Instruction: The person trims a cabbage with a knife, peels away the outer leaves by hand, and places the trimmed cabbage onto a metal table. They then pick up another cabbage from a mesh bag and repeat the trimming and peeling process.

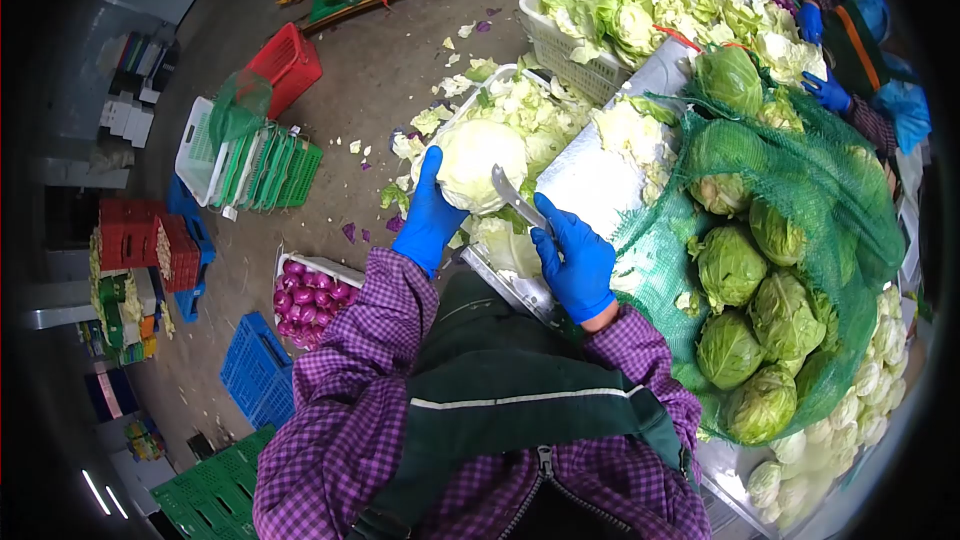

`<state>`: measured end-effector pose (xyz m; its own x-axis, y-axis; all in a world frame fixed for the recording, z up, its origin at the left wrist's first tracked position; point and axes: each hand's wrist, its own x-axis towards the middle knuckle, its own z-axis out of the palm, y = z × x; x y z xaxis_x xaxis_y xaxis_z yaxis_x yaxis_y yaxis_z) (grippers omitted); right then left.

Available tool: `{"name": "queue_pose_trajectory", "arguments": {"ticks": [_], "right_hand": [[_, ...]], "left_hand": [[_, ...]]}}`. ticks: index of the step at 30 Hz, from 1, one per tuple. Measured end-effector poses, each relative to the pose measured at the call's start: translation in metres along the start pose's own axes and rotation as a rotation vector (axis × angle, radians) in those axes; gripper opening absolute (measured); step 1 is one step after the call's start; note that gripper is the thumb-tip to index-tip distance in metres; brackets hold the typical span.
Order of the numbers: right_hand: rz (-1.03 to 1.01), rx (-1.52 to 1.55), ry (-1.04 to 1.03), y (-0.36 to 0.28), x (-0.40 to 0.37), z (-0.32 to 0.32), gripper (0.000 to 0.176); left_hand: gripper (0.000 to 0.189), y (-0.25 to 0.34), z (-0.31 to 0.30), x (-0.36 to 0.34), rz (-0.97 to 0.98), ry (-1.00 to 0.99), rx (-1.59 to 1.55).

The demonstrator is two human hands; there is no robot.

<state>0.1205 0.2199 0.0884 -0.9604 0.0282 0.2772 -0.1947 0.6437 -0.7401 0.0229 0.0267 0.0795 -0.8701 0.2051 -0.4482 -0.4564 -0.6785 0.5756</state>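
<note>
My left hand (432, 215), in a blue glove, grips a pale, trimmed cabbage (483, 165) from its left side. In my right hand (575, 258), also gloved in blue, is a knife (516, 198) with a curved blade. The blade's tip lies at the cabbage's right side; whether it touches cannot be told. Behind the cabbage is a white crate (522, 73) filled with loose cabbage leaves (545, 120). To the right, a green mesh bag (780, 165) lies open on the metal table (590, 155) with several whole green cabbages (733, 265) in it.
A larger crate (590, 78) heaped with leaves stands behind. Peeled cabbages (850, 410) pile up at the lower right. Another person's gloved hand (828, 92) is at the far right. Red onions (312, 295), a blue pallet (258, 370) and a red crate (288, 68) sit leftward on the floor.
</note>
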Motion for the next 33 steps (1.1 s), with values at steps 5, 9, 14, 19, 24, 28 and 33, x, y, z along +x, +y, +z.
{"name": "queue_pose_trajectory", "arguments": {"ticks": [5,9,14,19,24,28,33], "right_hand": [[0.12,0.048,0.115,0.009,0.014,0.005,0.032],[0.3,0.425,0.099,0.03,0.023,0.012,0.039],[0.049,0.357,0.114,-0.004,0.044,-0.007,0.056],[-0.071,0.227,0.139,0.006,0.049,-0.003,0.052],[-0.117,0.197,0.106,0.01,0.046,-0.004,0.037],[-0.042,0.284,0.172,0.01,0.055,-0.007,0.028],[0.255,0.53,0.174,0.029,0.057,-0.012,0.015]], "left_hand": [[0.069,-0.005,-0.002,-0.003,0.001,-0.069,0.121],[0.071,-0.007,-0.005,-0.005,-0.019,-0.086,0.157],[0.074,-0.007,0.002,-0.009,-0.03,-0.099,0.219],[0.071,-0.008,0.0,-0.009,-0.016,-0.1,0.26],[0.068,-0.01,-0.002,-0.009,-0.027,-0.103,0.265],[0.076,-0.006,0.006,-0.017,-0.013,-0.193,0.3],[0.092,0.0,0.014,-0.021,0.016,-0.314,0.257]]}}
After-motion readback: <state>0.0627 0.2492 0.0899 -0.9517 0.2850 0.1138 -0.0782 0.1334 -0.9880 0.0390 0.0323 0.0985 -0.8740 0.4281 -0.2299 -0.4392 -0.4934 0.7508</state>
